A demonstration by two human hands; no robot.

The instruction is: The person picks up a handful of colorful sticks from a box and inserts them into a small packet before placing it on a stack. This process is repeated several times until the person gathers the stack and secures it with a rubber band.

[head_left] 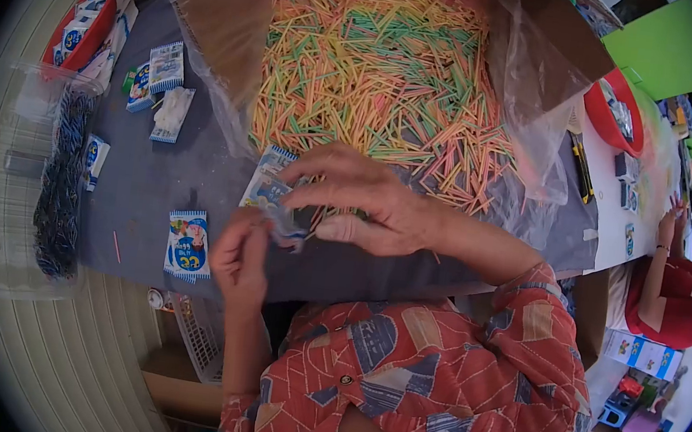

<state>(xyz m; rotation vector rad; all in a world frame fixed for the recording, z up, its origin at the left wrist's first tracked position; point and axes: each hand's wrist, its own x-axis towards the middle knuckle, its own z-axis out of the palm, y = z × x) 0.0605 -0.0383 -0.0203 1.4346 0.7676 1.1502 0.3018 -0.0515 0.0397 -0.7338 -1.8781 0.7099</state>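
Note:
My left hand [241,255] is closed in a pinch on a small plastic packet [288,237], which is blurred and partly hidden. My right hand [365,201] reaches in from the other side, fingers curved, its thumb close to that packet. Several thin colored sticks [325,213] show between its fingers and thumb. Under the right fingertips lies a blue and white printed packet [264,190]. Beyond my hands spreads a large heap of thin pastel sticks [378,83], pink, yellow, green and orange, on clear plastic. A similar printed packet [188,245] rests left of my left hand.
At the left are more packets [166,68], a clear tray [21,179] of dark wrapped strips, and a red basket [86,24]. Right of the heap are a yellow and black cutter [580,168] and another red basket [618,110]. A person in red [670,296] sits farther right.

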